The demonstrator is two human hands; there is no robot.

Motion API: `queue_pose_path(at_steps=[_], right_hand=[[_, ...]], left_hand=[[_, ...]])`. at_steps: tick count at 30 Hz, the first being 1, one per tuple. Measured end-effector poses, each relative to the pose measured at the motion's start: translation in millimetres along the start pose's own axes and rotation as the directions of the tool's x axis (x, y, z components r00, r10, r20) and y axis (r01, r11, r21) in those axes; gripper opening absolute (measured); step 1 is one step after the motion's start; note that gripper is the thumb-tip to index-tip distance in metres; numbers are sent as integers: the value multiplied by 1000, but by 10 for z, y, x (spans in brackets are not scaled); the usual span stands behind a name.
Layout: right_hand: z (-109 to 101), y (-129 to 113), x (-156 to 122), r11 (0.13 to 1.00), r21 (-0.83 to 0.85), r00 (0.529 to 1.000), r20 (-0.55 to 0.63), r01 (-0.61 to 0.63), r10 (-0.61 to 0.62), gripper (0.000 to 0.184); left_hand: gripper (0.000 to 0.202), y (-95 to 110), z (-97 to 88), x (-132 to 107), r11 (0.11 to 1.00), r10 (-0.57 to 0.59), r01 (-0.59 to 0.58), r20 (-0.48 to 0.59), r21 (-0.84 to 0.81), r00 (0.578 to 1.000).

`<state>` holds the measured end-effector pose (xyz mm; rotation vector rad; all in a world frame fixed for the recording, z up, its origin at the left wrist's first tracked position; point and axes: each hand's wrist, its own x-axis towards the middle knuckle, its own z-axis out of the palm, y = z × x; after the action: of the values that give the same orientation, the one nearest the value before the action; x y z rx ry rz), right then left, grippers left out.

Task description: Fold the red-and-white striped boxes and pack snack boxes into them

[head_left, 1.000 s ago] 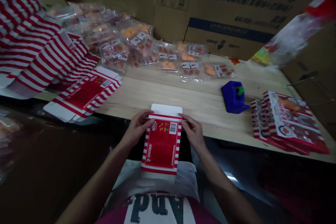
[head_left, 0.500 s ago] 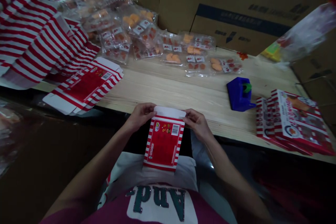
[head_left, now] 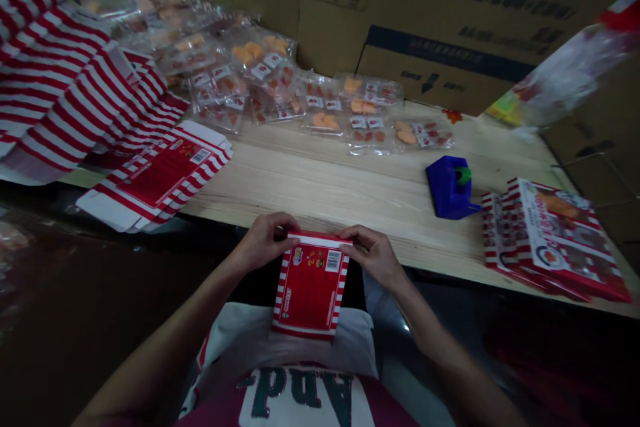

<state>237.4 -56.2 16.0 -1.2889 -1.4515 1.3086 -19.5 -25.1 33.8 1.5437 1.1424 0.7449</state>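
A red box with striped white edges and a barcode (head_left: 311, 290) leans on my lap below the table's front edge. My left hand (head_left: 270, 239) pinches its upper left corner, the thumb on the face toward me. At the upper right corner, my right hand (head_left: 371, 255) grips it in the same way. The top end looks folded over, with a narrow white strip showing between my thumbs. What my fingers do behind the box is hidden.
Flat striped cartons (head_left: 165, 170) lie at the left beside a tall striped stack (head_left: 65, 87). Clear packets of toy food (head_left: 325, 121) spread along the back. A blue tape dispenser (head_left: 450, 190) and several filled boxes (head_left: 565, 237) stand to the right. Large brown cartons (head_left: 340, 33) wall the back.
The white flap that stood up at the box's top has been folded down between my hands. My view has tilted slightly, so everything sits a bit lower.
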Motion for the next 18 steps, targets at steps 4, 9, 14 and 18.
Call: queue_pose_path(at_steps=[4,9,14,18], right_hand=[[-33,-125,49,998,-56,1000,22,10,-9,16],[-72,-248,128,999,10,997,64,-45,45,17],[-73,-205,81,1000,12,999,38,9,-9,18],[-26,-88,-33,997,21,997,-24,70,-70,17]], left_hand=[[13,97,-67,43,1000,-25,25,28,-5,999],[14,172,-132,158,982,-85,113,184,-150,979],[15,192,-119,132,999,34,-33,120,-3,992],[15,112,-100,31,985,154,-162,122,62,981]])
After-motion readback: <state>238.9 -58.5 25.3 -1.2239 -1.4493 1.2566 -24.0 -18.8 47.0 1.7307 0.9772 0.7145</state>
